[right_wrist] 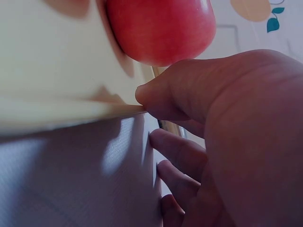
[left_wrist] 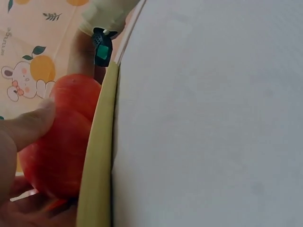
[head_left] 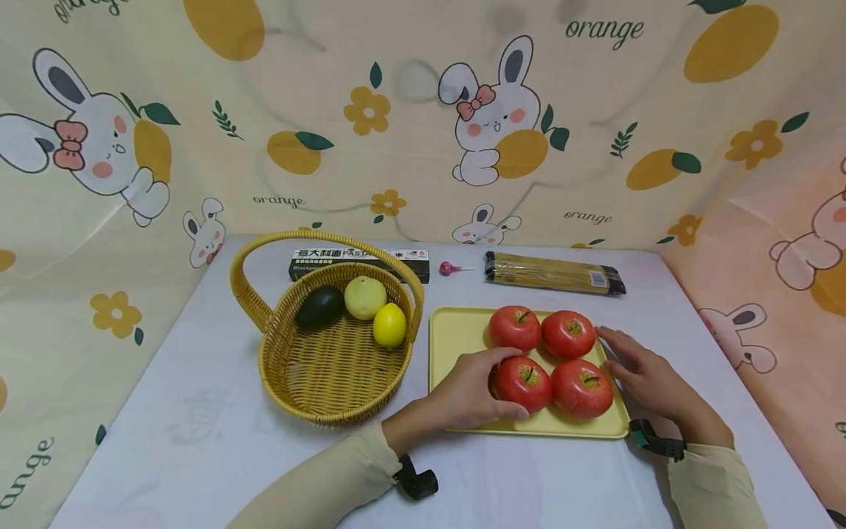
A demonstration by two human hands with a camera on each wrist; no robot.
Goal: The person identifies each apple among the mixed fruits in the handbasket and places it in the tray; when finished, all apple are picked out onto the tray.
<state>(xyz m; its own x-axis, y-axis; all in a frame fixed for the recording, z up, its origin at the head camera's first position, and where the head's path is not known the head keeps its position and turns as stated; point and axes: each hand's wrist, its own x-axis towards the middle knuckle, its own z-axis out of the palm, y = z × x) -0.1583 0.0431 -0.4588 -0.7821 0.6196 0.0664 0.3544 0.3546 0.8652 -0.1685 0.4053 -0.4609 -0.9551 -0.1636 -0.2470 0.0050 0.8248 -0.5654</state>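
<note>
A pale yellow tray holds several red apples with short stems. My left hand grips the front-left apple, thumb on its near side and fingers round its far left. In the left wrist view this apple is close beside the tray's rim. My right hand lies along the tray's right edge with relaxed fingers. Its thumb touches the rim in the right wrist view, while the other fingers rest outside the tray. The front-right apple is nearest to it.
Left of the tray stands a wicker basket with a tall handle, holding an avocado, a pale green round fruit and a lemon. Behind lie a pasta box, a small pink-handled pick and a long wrapped brown package.
</note>
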